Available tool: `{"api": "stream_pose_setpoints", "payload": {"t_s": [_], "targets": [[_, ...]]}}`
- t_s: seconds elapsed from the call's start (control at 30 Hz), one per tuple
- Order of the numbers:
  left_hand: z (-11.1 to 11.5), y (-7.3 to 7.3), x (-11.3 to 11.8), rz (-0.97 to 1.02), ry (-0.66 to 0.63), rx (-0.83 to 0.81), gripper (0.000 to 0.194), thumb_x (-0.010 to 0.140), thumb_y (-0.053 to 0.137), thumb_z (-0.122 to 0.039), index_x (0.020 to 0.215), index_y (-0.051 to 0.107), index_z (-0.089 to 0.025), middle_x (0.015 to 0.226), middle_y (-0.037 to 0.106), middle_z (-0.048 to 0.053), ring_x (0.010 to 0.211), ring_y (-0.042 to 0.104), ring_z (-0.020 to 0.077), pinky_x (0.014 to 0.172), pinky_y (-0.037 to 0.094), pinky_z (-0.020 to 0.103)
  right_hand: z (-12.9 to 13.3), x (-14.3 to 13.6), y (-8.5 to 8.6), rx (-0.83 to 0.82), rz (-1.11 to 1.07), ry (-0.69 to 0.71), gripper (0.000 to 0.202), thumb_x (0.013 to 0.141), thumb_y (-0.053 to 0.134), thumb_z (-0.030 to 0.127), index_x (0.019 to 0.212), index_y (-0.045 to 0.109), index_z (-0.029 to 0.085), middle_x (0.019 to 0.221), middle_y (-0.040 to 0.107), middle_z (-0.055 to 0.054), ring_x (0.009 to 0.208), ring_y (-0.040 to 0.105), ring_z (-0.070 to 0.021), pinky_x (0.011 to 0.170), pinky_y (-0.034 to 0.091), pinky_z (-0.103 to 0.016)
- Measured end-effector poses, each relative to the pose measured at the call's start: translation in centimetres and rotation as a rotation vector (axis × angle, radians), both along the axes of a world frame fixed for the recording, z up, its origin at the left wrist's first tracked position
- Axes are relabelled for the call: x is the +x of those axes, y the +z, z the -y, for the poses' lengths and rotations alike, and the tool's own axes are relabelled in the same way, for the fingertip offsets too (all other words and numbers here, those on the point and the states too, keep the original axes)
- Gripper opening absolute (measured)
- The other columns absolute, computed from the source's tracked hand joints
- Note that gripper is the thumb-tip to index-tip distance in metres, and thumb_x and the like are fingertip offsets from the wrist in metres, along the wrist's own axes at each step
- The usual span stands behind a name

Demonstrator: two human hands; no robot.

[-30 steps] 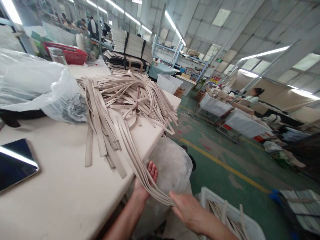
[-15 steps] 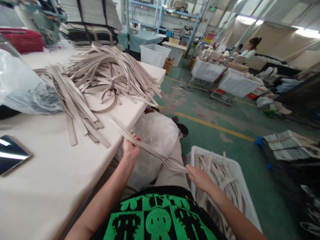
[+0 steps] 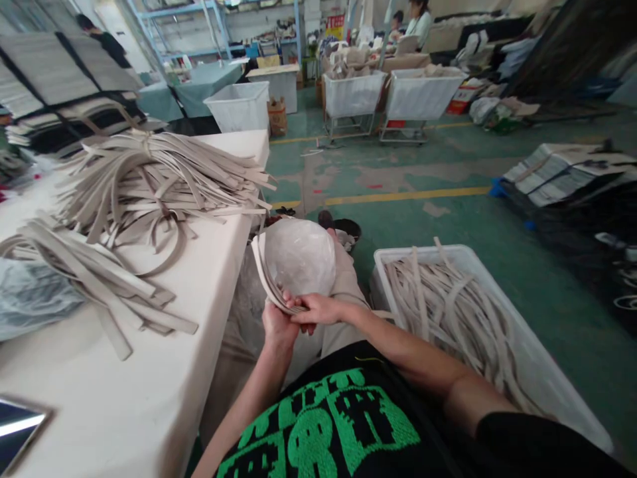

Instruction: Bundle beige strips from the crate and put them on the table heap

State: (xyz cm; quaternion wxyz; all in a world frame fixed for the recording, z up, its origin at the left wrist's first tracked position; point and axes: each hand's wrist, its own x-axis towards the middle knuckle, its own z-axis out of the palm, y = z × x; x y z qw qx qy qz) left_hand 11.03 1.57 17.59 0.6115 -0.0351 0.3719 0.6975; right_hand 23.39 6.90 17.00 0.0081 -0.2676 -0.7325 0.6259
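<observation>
White table at left, green floor with yellow line, carts at back of workshop. Thin beige strips, stacked and bent in a curve, sit off the table edge over the lap, left hand and right hand touching, fingers of both clamped on them, lower ends hidden. Clear bag just behind, strip pile and cut-off phone on table, strip-filled bin at right, nothing blocking the upper ends.

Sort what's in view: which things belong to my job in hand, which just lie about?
Likely in the job: beige straps in left hand and right hand; strap piles on the table; white tub of straps.
Likely just lying about: dark-screened device, cardboard box.
</observation>
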Motion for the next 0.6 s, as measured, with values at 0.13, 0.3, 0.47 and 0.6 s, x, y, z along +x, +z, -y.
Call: {"api": "stream_pose_setpoints", "payload": {"t_s": [0.13,0.3,0.47,0.6], "targets": [[0.0,0.1,-4.0,-0.021,0.237,-0.038,0.019,0.091,0.044,-0.014,0.078,0.058,-0.018,0.067,0.061,-0.002,0.056,0.059,0.0094,0.063,0.051,0.022,0.8,0.1,-0.9,-0.029,0.099,0.023,0.028,0.097,0.054,0.042,0.101,0.057,0.015,0.064,0.059,0.003,0.049,0.056,-0.0097,0.048,0.044,-0.019],[0.7,0.0,-7.6,-0.068,0.276,0.044,0.016,0.093,0.050,-0.015,0.078,0.056,-0.018,0.057,0.051,-0.008,0.039,0.044,0.0027,0.053,0.045,0.016,2.2,4.0,-2.9,0.041,0.264,0.091,0.024,0.097,0.053,0.037,0.092,0.059,0.014,0.068,0.063,0.000,0.054,0.059,-0.0102,0.050,0.043,-0.018],[1.5,-0.7,-3.9,-0.071,0.157,0.033,0.015,0.093,0.052,-0.016,0.082,0.060,-0.019,0.052,0.046,-0.009,0.035,0.038,0.0023,0.049,0.041,0.015,2.6,2.8,-2.1,-0.072,0.212,0.214,0.014,0.090,0.064,0.027,0.094,0.062,0.014,0.070,0.065,0.001,0.055,0.060,-0.0093,0.054,0.045,-0.018],[1.8,-1.4,-2.1,-0.130,0.129,-0.117,0.008,0.088,0.058,-0.018,0.084,0.064,-0.019,0.063,0.062,-0.005,0.044,0.053,0.0056,0.054,0.047,0.018,2.7,-0.7,-1.4,-0.282,0.067,0.158,0.037,0.093,0.060,0.046,0.084,0.062,0.011,0.065,0.064,0.000,0.046,0.054,-0.0067,0.048,0.044,-0.018]]}}
